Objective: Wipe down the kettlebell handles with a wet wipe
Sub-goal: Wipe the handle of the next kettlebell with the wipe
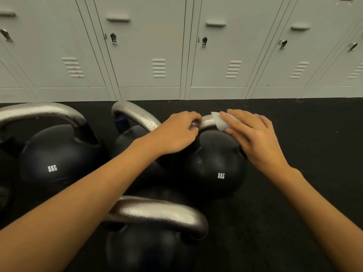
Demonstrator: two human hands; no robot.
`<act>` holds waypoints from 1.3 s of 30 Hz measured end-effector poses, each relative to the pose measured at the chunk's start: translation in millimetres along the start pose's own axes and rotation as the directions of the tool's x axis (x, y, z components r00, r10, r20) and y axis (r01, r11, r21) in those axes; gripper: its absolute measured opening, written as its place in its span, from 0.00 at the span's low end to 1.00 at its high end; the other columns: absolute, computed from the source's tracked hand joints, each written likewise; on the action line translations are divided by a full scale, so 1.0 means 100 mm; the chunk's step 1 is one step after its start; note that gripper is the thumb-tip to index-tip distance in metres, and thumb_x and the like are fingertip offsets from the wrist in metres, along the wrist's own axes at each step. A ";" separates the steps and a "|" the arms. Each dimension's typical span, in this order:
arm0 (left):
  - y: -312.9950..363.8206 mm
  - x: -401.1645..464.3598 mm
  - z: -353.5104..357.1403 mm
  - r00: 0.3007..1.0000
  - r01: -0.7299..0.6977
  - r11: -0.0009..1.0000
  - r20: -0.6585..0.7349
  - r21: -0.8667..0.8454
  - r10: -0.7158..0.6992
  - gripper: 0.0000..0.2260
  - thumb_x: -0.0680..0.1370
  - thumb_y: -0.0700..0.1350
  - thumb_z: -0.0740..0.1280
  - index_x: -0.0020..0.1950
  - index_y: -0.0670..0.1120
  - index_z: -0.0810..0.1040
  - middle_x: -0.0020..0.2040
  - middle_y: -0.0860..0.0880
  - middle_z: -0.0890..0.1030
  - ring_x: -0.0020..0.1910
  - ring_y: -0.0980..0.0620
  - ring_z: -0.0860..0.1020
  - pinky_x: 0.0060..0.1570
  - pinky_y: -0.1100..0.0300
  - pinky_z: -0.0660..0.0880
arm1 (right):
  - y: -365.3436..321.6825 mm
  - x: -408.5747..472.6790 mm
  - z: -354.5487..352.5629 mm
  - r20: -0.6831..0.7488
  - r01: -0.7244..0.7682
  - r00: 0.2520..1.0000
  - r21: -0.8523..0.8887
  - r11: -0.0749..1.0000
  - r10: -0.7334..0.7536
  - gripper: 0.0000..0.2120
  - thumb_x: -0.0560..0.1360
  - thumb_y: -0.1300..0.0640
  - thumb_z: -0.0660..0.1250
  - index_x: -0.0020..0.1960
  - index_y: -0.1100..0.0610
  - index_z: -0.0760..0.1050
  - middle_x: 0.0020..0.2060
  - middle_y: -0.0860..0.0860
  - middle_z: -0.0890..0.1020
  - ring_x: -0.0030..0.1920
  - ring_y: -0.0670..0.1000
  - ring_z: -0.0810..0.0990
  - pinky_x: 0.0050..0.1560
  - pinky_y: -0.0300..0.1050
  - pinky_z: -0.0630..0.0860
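Several black kettlebells with silver handles stand on the dark floor. The right one (pixel 216 169), marked 8KG, has its handle (pixel 206 121) between my hands. My left hand (pixel 176 132) grips the left part of that handle. My right hand (pixel 253 134) presses a white wet wipe (pixel 221 121) over the handle's right part, fingers fairly straight. Another 8KG kettlebell (pixel 55 160) sits at the left, one (pixel 125 138) stands behind my left forearm with droplets on its handle (pixel 137 114), and one (pixel 153 242) is nearest me.
A row of pale grey lockers (pixel 149 55) runs along the back, meeting the black rubber floor (pixel 294 124). The floor to the right of the kettlebells is open.
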State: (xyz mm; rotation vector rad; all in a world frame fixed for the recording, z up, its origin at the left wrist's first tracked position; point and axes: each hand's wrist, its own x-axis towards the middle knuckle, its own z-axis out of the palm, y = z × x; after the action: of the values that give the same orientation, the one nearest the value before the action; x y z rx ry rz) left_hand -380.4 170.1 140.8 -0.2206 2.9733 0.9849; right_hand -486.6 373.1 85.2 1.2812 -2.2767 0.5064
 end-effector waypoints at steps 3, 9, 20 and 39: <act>-0.01 0.01 -0.01 0.999 -0.026 0.998 -0.018 0.052 0.027 0.17 0.81 0.40 0.59 0.69 0.48 0.71 0.65 0.47 0.74 0.64 0.49 0.71 0.55 0.66 0.61 | 0.08 -0.19 0.00 -0.104 -0.146 0.979 0.263 0.954 0.178 0.19 0.80 0.58 0.65 0.71 0.55 0.73 0.68 0.51 0.75 0.69 0.51 0.72 0.70 0.50 0.69; 0.01 0.01 -0.04 0.999 -0.033 0.998 -0.016 0.062 0.034 0.19 0.80 0.38 0.58 0.70 0.47 0.71 0.66 0.48 0.73 0.64 0.49 0.70 0.57 0.66 0.61 | -0.37 -0.35 0.06 -0.184 -0.428 0.689 0.677 0.599 0.701 0.17 0.79 0.63 0.66 0.68 0.59 0.74 0.65 0.49 0.77 0.68 0.41 0.73 0.69 0.39 0.69; 0.00 -0.02 -0.03 0.999 -0.049 0.994 0.026 0.100 0.047 0.23 0.78 0.34 0.58 0.72 0.47 0.68 0.62 0.47 0.72 0.62 0.46 0.70 0.54 0.65 0.62 | -1.11 -0.05 0.25 0.321 -0.498 0.441 0.865 -0.069 0.838 0.13 0.83 0.54 0.59 0.62 0.53 0.80 0.53 0.49 0.84 0.56 0.46 0.82 0.64 0.52 0.76; 0.05 0.02 -0.05 0.998 -0.057 0.978 0.025 0.201 0.053 0.22 0.77 0.36 0.58 0.72 0.46 0.68 0.64 0.45 0.72 0.64 0.45 0.69 0.61 0.55 0.66 | -1.01 0.06 0.48 0.496 -0.643 0.675 0.758 0.107 0.546 0.19 0.84 0.62 0.55 0.73 0.53 0.68 0.67 0.48 0.77 0.68 0.45 0.73 0.70 0.43 0.67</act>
State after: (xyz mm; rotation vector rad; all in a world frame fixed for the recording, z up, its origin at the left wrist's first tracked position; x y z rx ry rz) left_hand -382.5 170.8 148.0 -0.1260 3.0479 0.6767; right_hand -412.3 293.5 57.6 0.5367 -2.5615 2.3447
